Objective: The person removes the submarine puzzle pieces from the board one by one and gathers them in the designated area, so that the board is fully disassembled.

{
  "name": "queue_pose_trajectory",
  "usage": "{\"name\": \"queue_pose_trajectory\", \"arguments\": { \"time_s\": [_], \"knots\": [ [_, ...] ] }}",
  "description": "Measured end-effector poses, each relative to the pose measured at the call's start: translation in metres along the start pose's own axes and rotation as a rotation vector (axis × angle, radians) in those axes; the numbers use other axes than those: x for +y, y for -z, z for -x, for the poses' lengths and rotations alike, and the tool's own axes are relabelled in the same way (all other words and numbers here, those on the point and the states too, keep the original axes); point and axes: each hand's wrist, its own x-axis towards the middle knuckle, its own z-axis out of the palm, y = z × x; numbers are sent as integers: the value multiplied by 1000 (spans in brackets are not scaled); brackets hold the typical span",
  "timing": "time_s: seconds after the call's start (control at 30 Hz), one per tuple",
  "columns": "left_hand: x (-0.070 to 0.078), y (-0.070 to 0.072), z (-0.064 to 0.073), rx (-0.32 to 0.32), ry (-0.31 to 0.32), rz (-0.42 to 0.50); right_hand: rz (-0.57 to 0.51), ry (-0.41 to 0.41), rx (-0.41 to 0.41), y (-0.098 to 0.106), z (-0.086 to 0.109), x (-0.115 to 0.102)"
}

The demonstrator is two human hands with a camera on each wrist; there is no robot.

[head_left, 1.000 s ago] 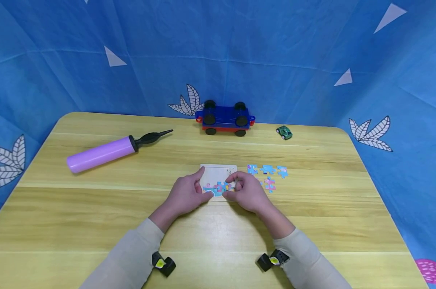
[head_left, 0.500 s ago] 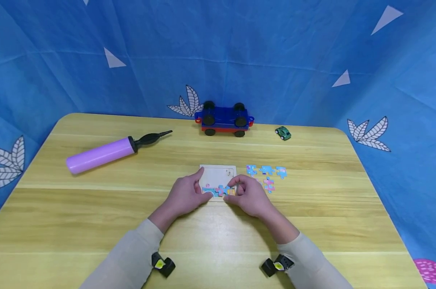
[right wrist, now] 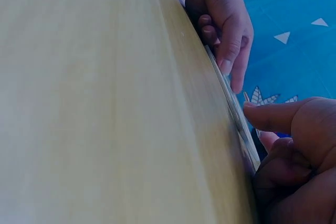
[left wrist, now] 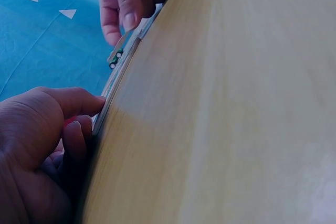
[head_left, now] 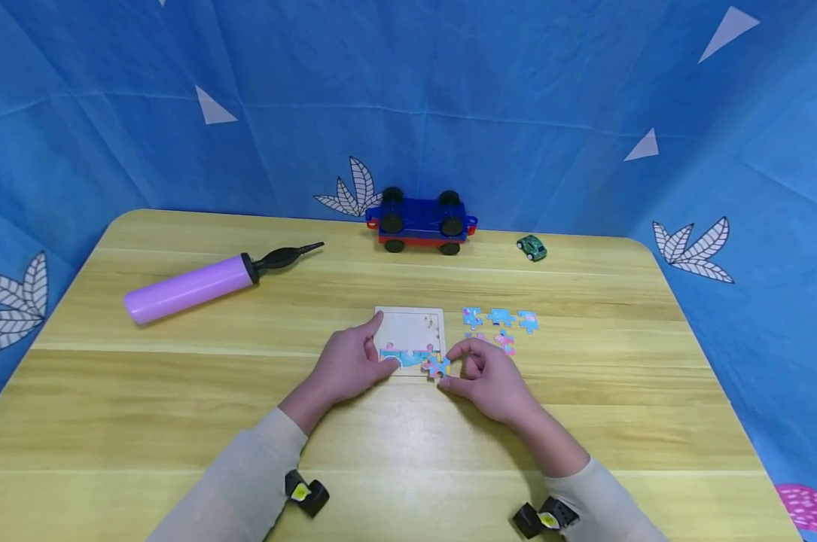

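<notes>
My left hand (head_left: 349, 364) holds the left side of a small, pale puzzle board (head_left: 404, 325), thumb near the lower corner and forefinger at the upper left edge. Blue-and-pink pieces (head_left: 408, 358) lie along the board's lower part. Between thumb and forefinger, my right hand (head_left: 492, 382) pinches a blue-and-pink puzzle piece (head_left: 437, 367), tilted over the board's lower right corner. The left wrist view shows that piece (left wrist: 116, 48) edge-on below the right fingertips, raised above the board. Several loose puzzle pieces (head_left: 500, 318) lie right of the board.
On the wooden table (head_left: 245, 421), a purple hand pump (head_left: 191, 288) with a black nozzle lies at the left. Stacked blue and red toy wagon bases (head_left: 422, 223) stand at the back, and a small green toy car (head_left: 532, 248) sits to their right. Behind hangs a blue cloth (head_left: 516, 113).
My right hand has drawn the pinched puzzle piece right and toward me, from the middle of the board's lower row to its lower right corner. The left hand stays on the board.
</notes>
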Motion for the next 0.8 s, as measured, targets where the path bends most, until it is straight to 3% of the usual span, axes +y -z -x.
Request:
{"name": "queue_pose_trajectory", "arguments": {
  "time_s": [0.57,0.8],
  "knots": [
    [2,0,1,-7,21,2,-22,-31,70,40,33,28],
    [3,1,1,-16,37,6,32,-51,110,62,41,39]
  ]
}}
